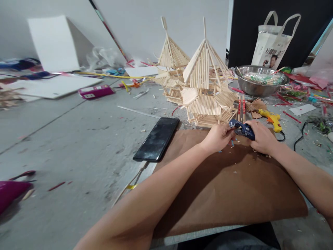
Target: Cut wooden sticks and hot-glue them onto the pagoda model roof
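In the head view, my right hand (261,137) is wrapped round a dark blue hand cutter (246,130), its jaw end toward the left. My left hand (217,136) is closed in a pinch at those jaws. A pale bit of wooden stick (238,127) shows there; most of it is hidden by the fingers and the tool. Both hands are above the far part of a brown board (234,187) with small chips on it. Just beyond them stands a pavilion model (204,100) made of wooden sticks, with a pointed roof.
A second stick model (171,57) stands behind the first. A black phone (157,139) lies at the board's left edge. To the right are a yellow glue gun (272,119), a steel bowl (256,91) and a white tote bag (270,45). Scraps and a purple box (95,91) lie on the floor.
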A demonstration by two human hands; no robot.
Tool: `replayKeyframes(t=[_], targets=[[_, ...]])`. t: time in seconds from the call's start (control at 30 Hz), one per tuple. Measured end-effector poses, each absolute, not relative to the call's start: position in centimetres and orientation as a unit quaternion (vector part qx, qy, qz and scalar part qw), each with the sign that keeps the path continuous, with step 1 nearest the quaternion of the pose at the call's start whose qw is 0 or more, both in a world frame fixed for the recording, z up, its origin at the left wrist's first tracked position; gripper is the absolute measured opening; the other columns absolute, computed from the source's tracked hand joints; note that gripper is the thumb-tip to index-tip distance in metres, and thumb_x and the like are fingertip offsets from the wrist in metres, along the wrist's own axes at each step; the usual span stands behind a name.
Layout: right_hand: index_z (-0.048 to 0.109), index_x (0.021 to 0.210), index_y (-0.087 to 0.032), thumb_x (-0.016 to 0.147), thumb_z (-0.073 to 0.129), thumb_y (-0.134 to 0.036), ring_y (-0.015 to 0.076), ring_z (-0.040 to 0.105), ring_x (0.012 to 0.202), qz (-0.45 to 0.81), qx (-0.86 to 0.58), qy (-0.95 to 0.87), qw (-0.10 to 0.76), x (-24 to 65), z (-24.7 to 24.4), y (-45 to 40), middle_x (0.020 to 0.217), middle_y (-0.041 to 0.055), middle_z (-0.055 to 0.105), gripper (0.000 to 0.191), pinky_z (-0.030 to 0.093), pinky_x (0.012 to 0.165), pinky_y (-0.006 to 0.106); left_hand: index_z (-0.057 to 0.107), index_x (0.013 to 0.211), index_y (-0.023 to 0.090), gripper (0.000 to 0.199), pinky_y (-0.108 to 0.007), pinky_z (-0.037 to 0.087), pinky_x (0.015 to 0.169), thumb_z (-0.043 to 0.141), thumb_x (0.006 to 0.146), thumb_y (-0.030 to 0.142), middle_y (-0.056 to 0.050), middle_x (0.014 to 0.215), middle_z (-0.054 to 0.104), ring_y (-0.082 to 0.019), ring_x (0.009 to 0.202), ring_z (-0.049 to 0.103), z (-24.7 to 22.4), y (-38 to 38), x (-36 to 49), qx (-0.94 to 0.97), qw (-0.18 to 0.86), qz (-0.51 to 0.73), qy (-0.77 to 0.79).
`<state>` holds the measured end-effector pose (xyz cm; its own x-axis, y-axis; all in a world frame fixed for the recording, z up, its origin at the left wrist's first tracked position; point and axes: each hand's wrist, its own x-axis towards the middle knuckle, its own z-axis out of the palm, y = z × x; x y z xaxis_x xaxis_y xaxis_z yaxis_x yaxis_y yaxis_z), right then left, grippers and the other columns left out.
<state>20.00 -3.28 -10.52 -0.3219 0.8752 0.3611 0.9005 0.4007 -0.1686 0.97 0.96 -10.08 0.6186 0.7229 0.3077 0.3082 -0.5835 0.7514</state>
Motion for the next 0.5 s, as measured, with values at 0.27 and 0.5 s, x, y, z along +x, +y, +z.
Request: replayKeyframes(t=[0.27, 0.5], targets=[[0.046, 0.106, -0.016, 0.067, 0.049, -0.021, 0.027, 0.057, 0.088, -0.032, -0.549, -0.814, 0.188, 20.12, -10.52, -3.27, 0.098, 0.0134, 0.062, 0.04, 0.043, 0.074, 0.037, 0.051, 0.057, 0.014, 0.025, -0.015, 0.04, 0.044, 0.044, 0.081, 0.018, 0.001, 0.046, 0.058, -0.007, 0.042, 0.057, -9.81, 0.79, 1.02, 0.826, 0.342, 0.306, 0.328], [0.049, 0.103, -0.016, 0.067, 0.05, -0.021, 0.0255, 0.059, 0.089, 0.005, -0.569, -0.804, 0.174, 20.14, -10.29, -3.33, 0.098, 0.0119, 0.063, 0.036, 0.043, 0.078, 0.035, 0.048, 0.058, 0.015, 0.023, -0.015, 0.04, 0.044, 0.043, 0.08, 0.017, 0.001, 0.047, 0.058, -0.007, 0.043, 0.056, -9.5, 0.55, 0.95, 0.823, 0.337, 0.308, 0.338]])
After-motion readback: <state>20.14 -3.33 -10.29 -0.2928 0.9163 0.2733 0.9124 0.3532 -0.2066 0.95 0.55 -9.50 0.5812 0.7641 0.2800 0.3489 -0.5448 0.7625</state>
